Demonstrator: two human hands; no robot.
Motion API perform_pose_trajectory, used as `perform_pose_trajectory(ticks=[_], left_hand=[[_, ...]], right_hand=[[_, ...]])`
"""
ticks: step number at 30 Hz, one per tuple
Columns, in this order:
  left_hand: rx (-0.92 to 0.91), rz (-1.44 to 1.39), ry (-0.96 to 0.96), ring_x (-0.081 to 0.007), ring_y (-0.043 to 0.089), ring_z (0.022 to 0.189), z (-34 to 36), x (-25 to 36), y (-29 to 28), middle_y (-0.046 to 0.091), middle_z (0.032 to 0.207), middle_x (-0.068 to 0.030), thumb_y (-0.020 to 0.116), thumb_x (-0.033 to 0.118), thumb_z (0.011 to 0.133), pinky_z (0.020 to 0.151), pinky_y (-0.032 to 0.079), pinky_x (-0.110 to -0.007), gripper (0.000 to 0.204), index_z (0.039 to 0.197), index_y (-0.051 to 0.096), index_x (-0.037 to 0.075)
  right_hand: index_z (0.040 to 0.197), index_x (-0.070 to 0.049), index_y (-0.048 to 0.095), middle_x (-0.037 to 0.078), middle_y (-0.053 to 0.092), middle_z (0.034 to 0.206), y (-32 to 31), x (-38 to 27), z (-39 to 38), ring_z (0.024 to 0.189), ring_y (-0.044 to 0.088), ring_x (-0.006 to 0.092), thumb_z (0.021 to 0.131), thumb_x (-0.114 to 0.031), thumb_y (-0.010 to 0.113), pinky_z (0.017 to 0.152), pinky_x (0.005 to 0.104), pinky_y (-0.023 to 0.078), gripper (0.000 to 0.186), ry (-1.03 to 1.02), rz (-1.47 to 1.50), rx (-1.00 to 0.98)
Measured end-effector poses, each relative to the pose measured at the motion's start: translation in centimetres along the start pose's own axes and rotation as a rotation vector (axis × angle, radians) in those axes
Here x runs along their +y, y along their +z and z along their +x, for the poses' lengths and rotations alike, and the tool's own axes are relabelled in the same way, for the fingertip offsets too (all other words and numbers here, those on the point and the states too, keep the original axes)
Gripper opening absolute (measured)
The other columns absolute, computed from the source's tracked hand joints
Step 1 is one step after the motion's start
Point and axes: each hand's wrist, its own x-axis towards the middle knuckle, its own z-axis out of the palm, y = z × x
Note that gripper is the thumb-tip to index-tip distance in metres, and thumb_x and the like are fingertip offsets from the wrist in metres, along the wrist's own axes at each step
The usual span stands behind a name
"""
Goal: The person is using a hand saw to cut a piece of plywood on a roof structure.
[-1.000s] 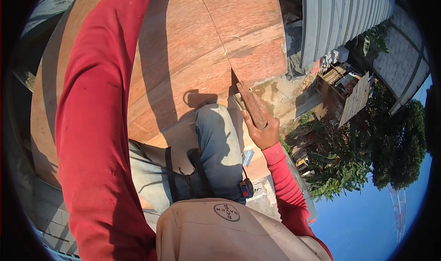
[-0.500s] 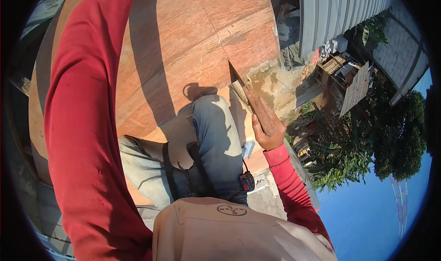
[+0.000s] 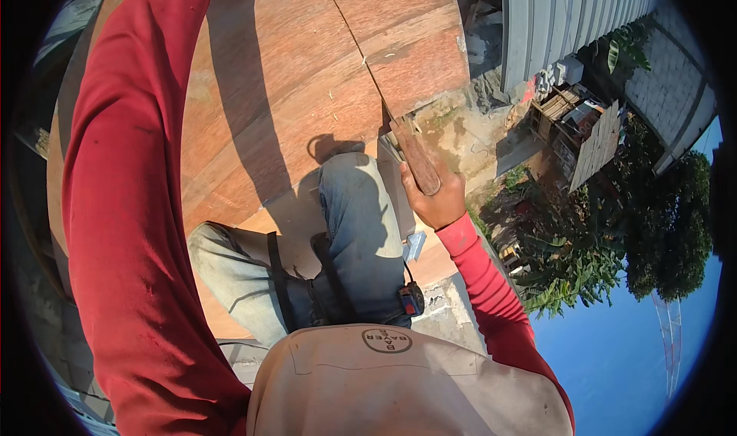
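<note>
My right hand [image 3: 441,196] is closed round the brown wooden handle of a handsaw [image 3: 412,156]. The saw points away from me, its blade [image 3: 386,115] seen nearly edge-on and dark, lined up with a thin cut [image 3: 355,41] running across a reddish plywood sheet [image 3: 307,67]. Most of the blade is hidden. My left arm [image 3: 127,167], in a red sleeve, stretches over the sheet's left part and leaves the picture at the top, so the left hand is out of sight. My knee [image 3: 349,183] rests on the board close to the saw.
A measuring tape [image 3: 412,298] hangs at my right hip, near a small blue-grey object [image 3: 415,246]. Beyond the sheet's right edge lie a concrete ledge [image 3: 453,125], corrugated metal sheeting [image 3: 568,21], a wooden crate [image 3: 572,125] and leafy plants [image 3: 568,271].
My right hand has pushed the saw forward and a little left along the cut line, so less of the blade shows. The left arm has shifted slightly left.
</note>
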Motion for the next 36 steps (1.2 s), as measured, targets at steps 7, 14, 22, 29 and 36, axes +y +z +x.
perform_pose_trajectory(ticks=[7, 14, 22, 29, 36], left_hand=[[0.002, -0.321, -0.236, -0.0449, 0.065, 0.101, 0.6, 0.8, -4.2, 0.069, 0.106, -0.0236, 0.051, 0.046, 0.100, 0.086, 0.050, -0.051, 0.041, 0.098, 0.066, 0.007], [0.457, -0.009, 0.210, -0.0381, 0.065, 0.091, -0.7, -3.6, 1.4, 0.062, 0.097, -0.0165, 0.057, 0.040, 0.102, 0.087, 0.051, -0.047, 0.033, 0.100, 0.061, 0.008], [0.823, -0.645, -0.208, -0.0236, 0.060, 0.072, -4.9, -2.2, -11.0, 0.059, 0.086, -0.0064, 0.053, 0.047, 0.105, 0.062, 0.046, -0.040, 0.044, 0.093, 0.057, 0.005], [0.598, -1.472, -0.838, -0.0256, 0.066, 0.115, -27.3, -15.3, -18.9, 0.061, 0.134, -0.0150, 0.055, 0.052, 0.103, 0.091, 0.060, -0.042, 0.068, 0.143, 0.047, -0.002], [1.019, -1.182, -1.183, -0.0285, 0.066, 0.117, -61.2, -27.5, -35.1, 0.062, 0.134, -0.0173, 0.054, 0.051, 0.103, 0.095, 0.058, -0.043, 0.066, 0.140, 0.050, -0.004]], right_hand=[[0.129, -0.002, 0.066, 0.017, 0.073, 0.121, -0.9, 6.3, -5.0, 0.107, 0.073, 0.0283, 0.093, -0.015, 0.072, 0.087, 0.0354, 0.057, 0.039, -0.150, 0.029, 0.139], [0.137, -0.002, 0.063, 0.009, 0.065, 0.139, 2.6, 5.3, -8.6, 0.131, 0.058, 0.0268, 0.104, -0.014, 0.053, 0.112, 0.0401, 0.041, 0.037, 0.072, 0.124, 0.403], [0.129, 0.004, 0.064, 0.017, 0.068, 0.131, 10.9, 10.9, -10.3, 0.123, 0.062, 0.0322, 0.102, -0.018, 0.063, 0.105, 0.0408, 0.046, 0.035, 0.151, 0.183, 0.566], [0.135, 0.005, 0.060, 0.020, 0.062, 0.139, 12.2, 14.2, -10.5, 0.123, 0.063, 0.0326, 0.101, -0.017, 0.065, 0.103, 0.0416, 0.048, 0.041, -0.012, -0.083, 0.521], [0.134, 0.005, 0.061, 0.021, 0.065, 0.134, 12.9, 16.1, -10.0, 0.118, 0.065, 0.0355, 0.101, -0.025, 0.066, 0.100, 0.0436, 0.051, 0.045, -0.048, -0.087, 0.486]])
